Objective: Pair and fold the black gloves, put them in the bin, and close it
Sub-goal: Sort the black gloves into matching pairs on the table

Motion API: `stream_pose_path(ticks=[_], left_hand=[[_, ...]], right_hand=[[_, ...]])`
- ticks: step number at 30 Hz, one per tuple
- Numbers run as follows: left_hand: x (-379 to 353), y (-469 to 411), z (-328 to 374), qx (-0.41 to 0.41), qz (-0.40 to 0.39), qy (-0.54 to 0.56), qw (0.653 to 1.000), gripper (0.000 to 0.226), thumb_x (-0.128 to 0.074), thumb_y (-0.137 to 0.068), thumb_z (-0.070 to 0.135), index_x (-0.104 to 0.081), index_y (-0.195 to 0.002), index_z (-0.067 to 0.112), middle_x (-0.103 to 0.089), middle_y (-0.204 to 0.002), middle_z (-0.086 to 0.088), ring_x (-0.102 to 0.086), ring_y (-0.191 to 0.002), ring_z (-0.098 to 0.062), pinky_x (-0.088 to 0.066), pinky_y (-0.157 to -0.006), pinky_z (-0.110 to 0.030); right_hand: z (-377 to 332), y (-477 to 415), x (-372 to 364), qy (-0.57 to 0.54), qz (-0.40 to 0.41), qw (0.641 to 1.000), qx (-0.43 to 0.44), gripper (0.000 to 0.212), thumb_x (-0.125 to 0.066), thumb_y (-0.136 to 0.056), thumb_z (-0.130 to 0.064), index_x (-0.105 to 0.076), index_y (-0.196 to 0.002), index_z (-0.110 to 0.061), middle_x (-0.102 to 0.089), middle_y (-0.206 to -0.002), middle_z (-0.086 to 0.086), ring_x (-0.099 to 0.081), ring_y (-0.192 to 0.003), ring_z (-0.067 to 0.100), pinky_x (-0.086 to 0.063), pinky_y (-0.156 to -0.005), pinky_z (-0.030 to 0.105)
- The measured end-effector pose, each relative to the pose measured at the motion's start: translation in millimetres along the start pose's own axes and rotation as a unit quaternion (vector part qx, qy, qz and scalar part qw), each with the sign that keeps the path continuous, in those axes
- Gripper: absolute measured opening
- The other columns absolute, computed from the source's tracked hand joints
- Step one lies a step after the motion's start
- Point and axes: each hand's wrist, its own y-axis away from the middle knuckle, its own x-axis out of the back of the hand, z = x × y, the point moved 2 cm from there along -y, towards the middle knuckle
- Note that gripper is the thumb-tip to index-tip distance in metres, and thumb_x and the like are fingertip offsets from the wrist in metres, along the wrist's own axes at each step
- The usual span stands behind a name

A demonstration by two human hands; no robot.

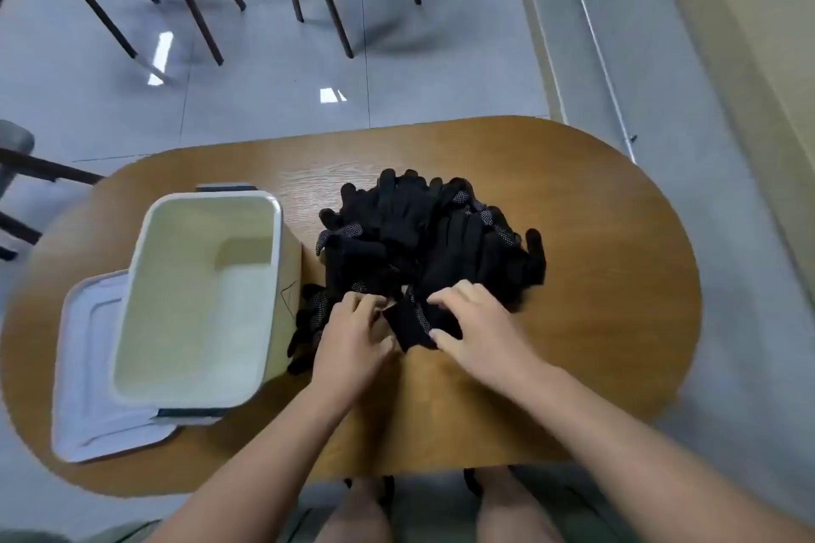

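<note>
A heap of black gloves (423,234), some with white grip dots, lies in the middle of the wooden table (595,322). At its near edge my left hand (353,335) and my right hand (472,322) both hold one black glove (412,322) by its cuff end; my right thumb and fingers pinch its right side. Another dotted glove (308,322) lies under my left hand, next to the bin. The open cream bin (198,295) stands on the left with nothing visible inside. Its white lid (88,388) lies flat under and beside it.
Chairs with dark legs (194,0) stand on the grey tiled floor beyond the table. Another chair (17,172) is at the left edge. A pale wall (727,57) runs along the right. My knees show below the table's near edge.
</note>
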Motion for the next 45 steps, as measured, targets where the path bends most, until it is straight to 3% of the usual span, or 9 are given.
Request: stream_pose_path(ticks=[4,9,16,23,26,29,34,39,45], left_hand=[[-17,4,-23,-0.039,0.047,-0.024,0.998,0.044,-0.076,-0.088,0.015,-0.067,-0.129,0.022,-0.054,-0.127,0.008,-0.053,-0.118,-0.016,-0.053,-0.094,-0.036],[-24,23,-46,-0.084,0.160,-0.043,0.983,0.043,-0.074,-0.086,0.000,-0.068,-0.127,0.012,-0.059,-0.129,-0.001,-0.052,-0.124,-0.024,-0.045,-0.107,-0.038],[-34,38,-67,-0.026,0.264,0.121,0.956,0.053,-0.070,-0.090,-0.006,-0.056,-0.137,0.014,-0.056,-0.132,0.004,-0.056,-0.127,-0.015,-0.047,-0.111,-0.037],[-35,43,-69,-0.028,0.310,0.280,0.908,0.055,-0.070,-0.091,-0.010,-0.055,-0.135,0.019,-0.064,-0.124,0.008,-0.066,-0.120,-0.020,-0.057,-0.097,-0.030],[-38,48,-69,-0.063,0.310,0.280,0.906,0.055,-0.069,-0.091,-0.010,-0.055,-0.133,0.023,-0.066,-0.125,0.008,-0.066,-0.122,-0.017,-0.054,-0.099,-0.024],[-47,53,-77,-0.088,0.315,0.285,0.901,0.053,-0.065,-0.091,-0.007,-0.055,-0.129,0.029,-0.067,-0.124,0.012,-0.066,-0.121,-0.008,-0.053,-0.103,-0.028],[-63,61,-104,-0.129,0.320,0.235,0.909,0.049,-0.068,-0.085,0.010,-0.055,-0.126,0.034,-0.065,-0.123,0.011,-0.064,-0.116,-0.007,-0.053,-0.104,-0.034],[-64,89,-121,-0.098,0.400,0.239,0.879,0.038,-0.073,-0.088,0.018,-0.059,-0.122,0.028,-0.063,-0.117,0.011,-0.060,-0.106,0.001,-0.052,-0.102,-0.035],[-63,90,-113,-0.136,0.335,0.212,0.908,0.074,-0.087,-0.080,0.049,-0.050,-0.143,0.036,-0.059,-0.129,0.019,-0.059,-0.117,0.001,-0.047,-0.099,-0.020]], right_hand=[[-11,-8,-51,0.025,0.011,0.997,0.069,0.035,-0.068,-0.095,-0.034,-0.060,-0.129,-0.030,-0.056,-0.114,-0.011,-0.050,-0.111,0.014,-0.046,-0.096,0.031],[-24,-24,-104,0.045,0.037,0.994,0.094,0.036,-0.065,-0.094,-0.036,-0.060,-0.129,-0.031,-0.057,-0.112,-0.013,-0.050,-0.108,0.014,-0.043,-0.100,0.032],[-34,-46,-143,0.026,0.126,0.988,0.079,0.046,-0.077,-0.083,-0.048,-0.063,-0.124,-0.032,-0.060,-0.107,-0.012,-0.053,-0.103,0.016,-0.043,-0.093,0.035],[-38,-56,-154,-0.035,0.136,0.982,0.129,0.009,-0.067,-0.093,-0.040,-0.068,-0.099,-0.032,-0.062,-0.098,-0.014,-0.053,-0.098,0.012,-0.037,-0.087,0.035],[-39,-57,-152,-0.040,0.144,0.978,0.147,0.029,-0.070,-0.093,-0.038,-0.064,-0.121,-0.035,-0.062,-0.109,-0.014,-0.054,-0.108,0.013,-0.040,-0.096,0.037],[-42,-63,-151,-0.034,0.112,0.981,0.157,0.053,-0.073,-0.090,-0.042,-0.057,-0.140,-0.040,-0.061,-0.118,-0.006,-0.058,-0.115,0.020,-0.046,-0.102,0.043],[-45,-55,-161,-0.054,0.186,0.969,0.154,0.012,-0.078,-0.087,-0.026,-0.075,-0.099,-0.026,-0.071,-0.091,-0.006,-0.066,-0.089,0.015,-0.046,-0.077,0.029],[-40,-11,-179,-0.199,0.253,0.935,0.148,0.006,-0.072,-0.094,-0.024,-0.067,-0.092,-0.026,-0.070,-0.089,-0.009,-0.064,-0.086,0.006,-0.044,-0.074,0.024],[-49,26,-150,-0.338,0.238,0.893,0.178,0.007,-0.064,-0.102,-0.025,-0.061,-0.096,-0.027,-0.070,-0.096,0.005,-0.070,-0.096,0.019,-0.056,-0.084,0.036]])
